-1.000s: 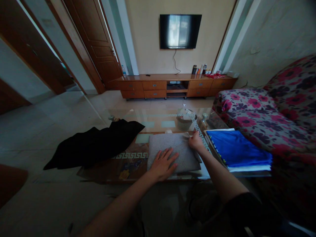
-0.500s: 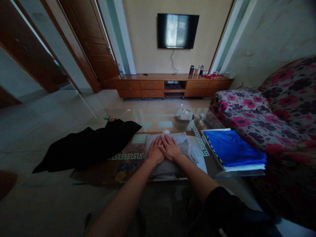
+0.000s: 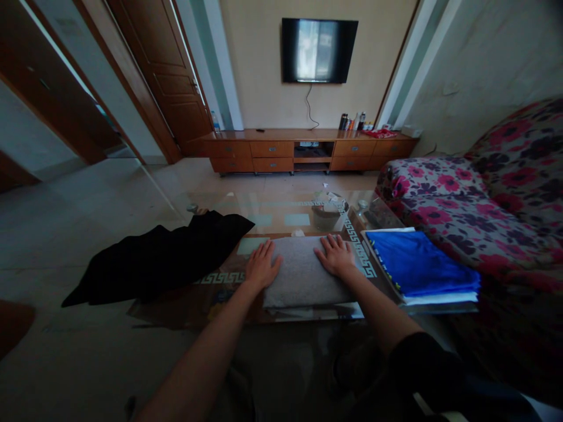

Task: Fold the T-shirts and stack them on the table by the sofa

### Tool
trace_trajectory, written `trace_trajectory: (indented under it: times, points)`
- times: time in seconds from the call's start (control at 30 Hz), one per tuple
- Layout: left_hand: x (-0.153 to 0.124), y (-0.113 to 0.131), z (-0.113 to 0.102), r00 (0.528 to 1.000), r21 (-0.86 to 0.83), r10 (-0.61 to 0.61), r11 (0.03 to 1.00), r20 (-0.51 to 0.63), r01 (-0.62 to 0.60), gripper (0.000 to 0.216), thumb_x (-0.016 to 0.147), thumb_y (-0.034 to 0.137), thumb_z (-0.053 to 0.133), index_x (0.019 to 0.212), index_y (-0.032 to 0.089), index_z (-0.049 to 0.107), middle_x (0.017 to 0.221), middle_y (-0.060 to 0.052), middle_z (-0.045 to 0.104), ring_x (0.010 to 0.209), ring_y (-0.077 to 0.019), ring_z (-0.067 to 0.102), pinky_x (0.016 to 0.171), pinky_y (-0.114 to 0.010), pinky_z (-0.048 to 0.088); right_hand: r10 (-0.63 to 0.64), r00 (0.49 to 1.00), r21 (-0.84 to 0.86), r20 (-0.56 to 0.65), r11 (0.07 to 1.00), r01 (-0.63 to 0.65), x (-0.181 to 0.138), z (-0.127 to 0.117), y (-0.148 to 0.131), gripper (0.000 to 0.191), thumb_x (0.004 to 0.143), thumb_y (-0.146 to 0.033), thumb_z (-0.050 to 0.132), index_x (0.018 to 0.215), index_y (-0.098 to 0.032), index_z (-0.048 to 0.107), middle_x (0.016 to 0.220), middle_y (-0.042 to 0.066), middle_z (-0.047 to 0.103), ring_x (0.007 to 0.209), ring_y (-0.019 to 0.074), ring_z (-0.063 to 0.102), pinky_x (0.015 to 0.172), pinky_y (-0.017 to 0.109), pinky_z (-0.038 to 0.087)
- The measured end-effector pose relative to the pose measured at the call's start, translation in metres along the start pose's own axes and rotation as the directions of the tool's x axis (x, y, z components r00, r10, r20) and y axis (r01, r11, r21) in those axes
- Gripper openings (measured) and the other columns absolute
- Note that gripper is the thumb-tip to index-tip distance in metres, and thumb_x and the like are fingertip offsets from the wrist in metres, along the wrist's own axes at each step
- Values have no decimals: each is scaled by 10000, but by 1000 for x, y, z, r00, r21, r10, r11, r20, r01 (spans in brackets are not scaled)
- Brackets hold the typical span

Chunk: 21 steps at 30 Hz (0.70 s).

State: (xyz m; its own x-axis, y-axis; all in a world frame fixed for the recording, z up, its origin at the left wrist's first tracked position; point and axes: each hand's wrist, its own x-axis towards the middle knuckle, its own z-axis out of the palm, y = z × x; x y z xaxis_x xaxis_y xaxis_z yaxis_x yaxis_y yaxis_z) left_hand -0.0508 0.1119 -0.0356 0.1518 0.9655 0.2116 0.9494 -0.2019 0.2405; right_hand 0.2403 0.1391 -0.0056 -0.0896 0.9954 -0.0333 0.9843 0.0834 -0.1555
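Folded grey cloth (image 3: 303,275) judged soft, light; best supported beneath both side edges. Left hand (image 3: 261,266), right hand (image 3: 338,258) laid along its sides; fingers (image 3: 266,248) spread, nothing gripped.

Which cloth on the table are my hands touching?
The folded grey cloth, in the middle; the black cloth left and blue cloth right are untouched.

The folded rectangular grey cloth (image 3: 303,275) lies on the clear glass table (image 3: 363,258), between the loose black cloth (image 3: 162,258) at left and the flat blue-and-white cloth stack (image 3: 426,266) at right. The bare left hand (image 3: 263,266) is at the grey cloth's left edge, the bare right hand (image 3: 338,257) on its right. Behind the table stands the long brown wooden cabinet (image 3: 270,149).
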Motion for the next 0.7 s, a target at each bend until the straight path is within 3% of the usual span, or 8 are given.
trace_trajectory:
  times: [0.1, 0.2, 0.33, 0.47, 0.6, 0.7]
  points:
    - [-2, 11, -10, 996, 27, 13, 1000, -83, -11, 562, 1034, 444, 264, 1488, 170, 450, 1580, -113, 419, 1493, -264, 313, 1241, -474, 190, -18, 999, 22, -46, 1000, 19, -10, -7, -2, 616, 1033, -539, 297, 1510, -179, 445, 1641, 118, 283, 1540, 294, 103, 1213, 509, 136]
    - [-10, 28, -23, 985, 44, 116, 993, -127, -111, 539, 1036, 418, 281, 1461, 159, 488, 1570, -117, 430, 1502, -259, 294, 1258, -463, 156, -111, 980, -32, -165, 994, 107, -28, -12, -13, 559, 1029, -473, 340, 1450, -148, 511, 1660, 128, 223, 1547, 294, 44, 1227, 518, 36]
    - [-36, 43, -29, 958, 7, 281, 960, -54, -281, 561, 1040, 453, 300, 1509, 174, 427, 1624, -87, 344, 1522, -221, 244, 1258, -419, 181, -224, 960, -72, -168, 974, 214, -57, -9, -19, 572, 1011, -517, 387, 1483, -211, 489, 1672, 103, 192, 1549, 292, 56, 1229, 516, 19]
    - [-59, 39, -23, 932, -32, 354, 935, 71, -353, 611, 1030, 501, 332, 1565, 206, 332, 1667, -74, 241, 1540, -226, 186, 1243, -437, 218, -187, 978, -38, -97, 982, 184, -68, -1, -5, 643, 1007, -566, 376, 1560, -238, 379, 1668, 126, 195, 1547, 286, 99, 1231, 495, 67]
    - [-63, 34, -23, 930, -37, 354, 935, 99, -352, 618, 1036, 504, 310, 1577, 205, 305, 1676, -85, 202, 1547, -234, 155, 1243, -452, 204, -193, 980, 30, -43, 981, 194, -66, -3, 3, 639, 1010, -581, 351, 1558, -252, 373, 1673, 96, 192, 1549, 270, 95, 1236, 471, 86]
    - [-64, 35, -31, 923, -29, 364, 931, 123, -363, 609, 1038, 504, 301, 1564, 200, 335, 1668, -93, 230, 1542, -241, 177, 1240, -457, 208, -5, 996, 104, -87, 994, 14, -63, -7, 4, 647, 1017, -563, 319, 1537, -184, 383, 1637, 154, 261, 1513, 311, 221, 1197, 493, 221]
